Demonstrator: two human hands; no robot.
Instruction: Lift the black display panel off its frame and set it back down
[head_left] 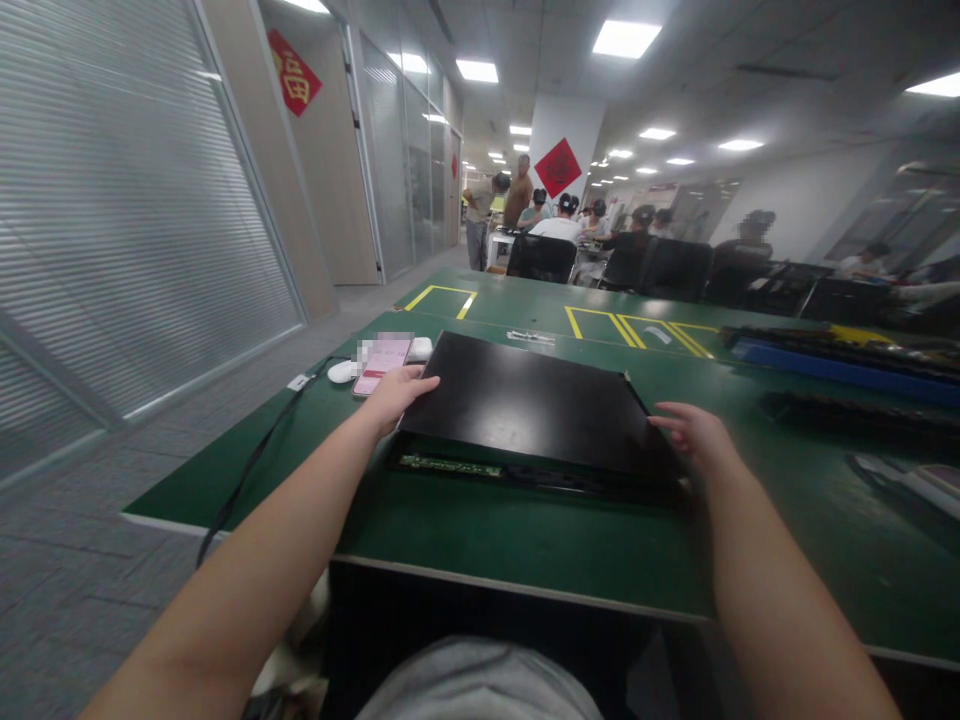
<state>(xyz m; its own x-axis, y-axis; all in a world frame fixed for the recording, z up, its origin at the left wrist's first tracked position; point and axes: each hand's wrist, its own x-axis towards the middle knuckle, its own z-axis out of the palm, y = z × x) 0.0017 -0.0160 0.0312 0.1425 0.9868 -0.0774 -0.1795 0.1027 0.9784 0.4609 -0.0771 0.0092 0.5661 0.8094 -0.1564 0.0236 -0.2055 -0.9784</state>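
A flat black display panel [536,400] lies in front of me over the green table. My left hand [397,395] grips its left edge, thumb on top and the other fingers partly hidden at the side. At the right edge, my right hand [694,432] holds the panel with its fingertips, one finger stretched out along the rim. Along the panel's near side runs a dark strip with a narrow green circuit board [450,466]. Whether the panel touches the strip cannot be made out.
Left of the panel are a phone [384,366], a white mouse [342,372] and a black cable [259,455]. Yellow tape outlines [626,330] mark the far part of the table [517,540]. Dark parts and a blue strip [840,365] lie at right. Several people sit beyond.
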